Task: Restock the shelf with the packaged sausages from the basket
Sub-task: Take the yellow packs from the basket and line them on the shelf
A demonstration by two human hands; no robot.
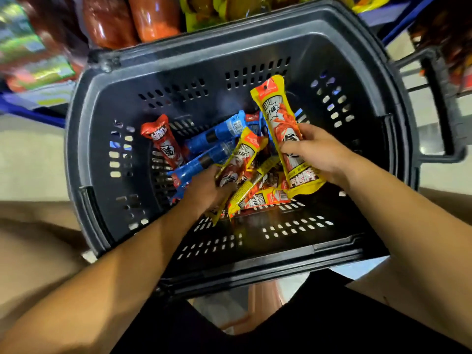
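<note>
step: gathering packs, judged | left hand (pixel 208 189) closed on a yellow sausage pack (pixel 240 162) low in the black basket (pixel 84 154) | right hand (pixel 315 152) grips a lifted yellow pack (pixel 278 116) | blue packs (pixel 214 136) and red pack (pixel 163 141) remain | next: carry to shelf (pixel 143 21) beyond

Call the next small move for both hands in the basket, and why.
Probably lift the right hand clear with its yellow packet, which is already gripped and raised above the pile. The left hand is closed on another yellow packet lying low among the rest in the basket, so it would likely follow.
</note>
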